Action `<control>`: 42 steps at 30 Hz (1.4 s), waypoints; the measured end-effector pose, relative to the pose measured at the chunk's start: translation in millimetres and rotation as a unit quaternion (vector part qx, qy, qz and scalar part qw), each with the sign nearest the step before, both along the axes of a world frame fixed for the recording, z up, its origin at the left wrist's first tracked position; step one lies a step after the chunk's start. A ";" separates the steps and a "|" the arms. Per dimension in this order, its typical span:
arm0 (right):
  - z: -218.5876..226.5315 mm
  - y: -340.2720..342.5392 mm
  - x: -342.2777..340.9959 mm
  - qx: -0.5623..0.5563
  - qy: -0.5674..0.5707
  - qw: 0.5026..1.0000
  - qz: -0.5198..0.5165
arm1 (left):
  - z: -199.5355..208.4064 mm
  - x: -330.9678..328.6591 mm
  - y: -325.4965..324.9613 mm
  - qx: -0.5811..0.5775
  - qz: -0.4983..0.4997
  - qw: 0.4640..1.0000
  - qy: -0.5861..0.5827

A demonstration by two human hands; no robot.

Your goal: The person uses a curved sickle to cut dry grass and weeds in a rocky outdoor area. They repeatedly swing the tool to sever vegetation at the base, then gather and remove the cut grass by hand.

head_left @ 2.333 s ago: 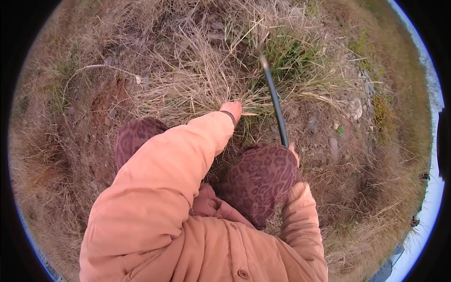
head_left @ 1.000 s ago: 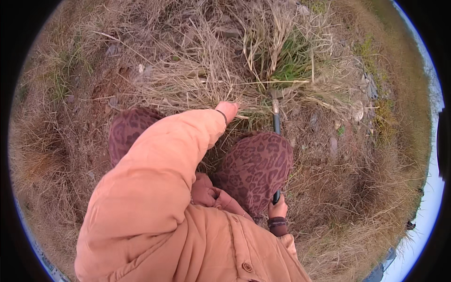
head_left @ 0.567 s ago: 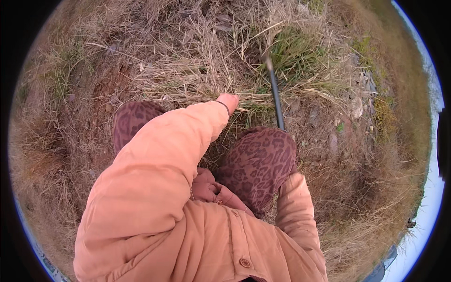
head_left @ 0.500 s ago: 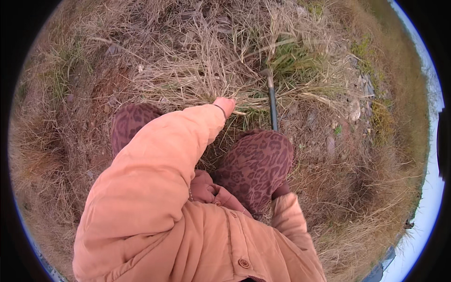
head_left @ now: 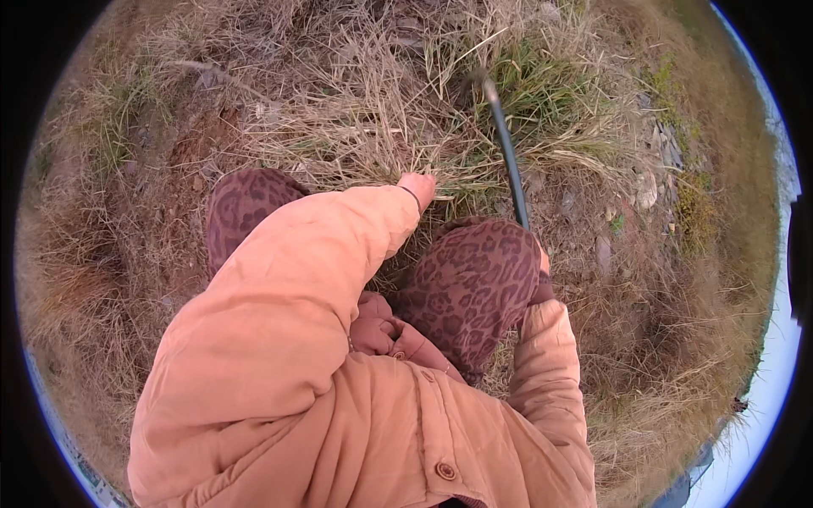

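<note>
My left hand (head_left: 421, 187) is closed around a bunch of dry grass (head_left: 373, 157) in front of my knees. My right hand (head_left: 543, 256) shows only in part, beside my right knee, which hides most of its fingers. From it a sickle (head_left: 506, 148) reaches forward, with a long dark handle and a metal collar at the far end. The sickle's blade, bent to the left, is blurred among the stalks. Close to its right side grows a tuft of greener grass (head_left: 546, 97).
My knees in leopard-patterned trousers (head_left: 474, 292) stand on both sides of my left hand. Bare reddish soil (head_left: 199, 157) shows at the left. Several pale stones (head_left: 646, 190) lie at the right, and dry grass (head_left: 677, 372) surrounds me.
The sickle has moved forward, its far end now higher in the picture. My right forearm has come forward with it, and part of the hand now shows. My left hand remains on the grass.
</note>
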State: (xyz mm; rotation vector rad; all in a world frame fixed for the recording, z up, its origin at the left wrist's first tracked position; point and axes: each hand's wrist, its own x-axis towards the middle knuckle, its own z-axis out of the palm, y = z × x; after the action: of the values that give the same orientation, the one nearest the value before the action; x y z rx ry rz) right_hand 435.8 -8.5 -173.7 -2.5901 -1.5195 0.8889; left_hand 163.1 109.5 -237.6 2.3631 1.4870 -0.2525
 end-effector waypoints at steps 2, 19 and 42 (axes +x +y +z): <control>11.8 -64.4 -0.6 -0.068 -0.097 0.993 -0.013 | 0.9 2.8 -3.4 0.018 -0.013 1.000 0.005; 42.8 -1.9 2.3 -0.005 -0.121 0.989 0.080 | -18.4 -10.2 -14.2 -0.022 -0.013 0.998 0.055; 38.1 -146.2 41.8 -0.047 -0.150 0.988 0.013 | -27.7 -34.5 -34.4 -0.032 -0.082 0.993 0.074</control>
State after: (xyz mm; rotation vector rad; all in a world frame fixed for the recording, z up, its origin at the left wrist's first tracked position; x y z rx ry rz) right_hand 477.7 -154.7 -135.6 -2.8870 -1.6137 0.6057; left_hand 128.6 75.1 -265.2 2.4628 1.3257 -0.5186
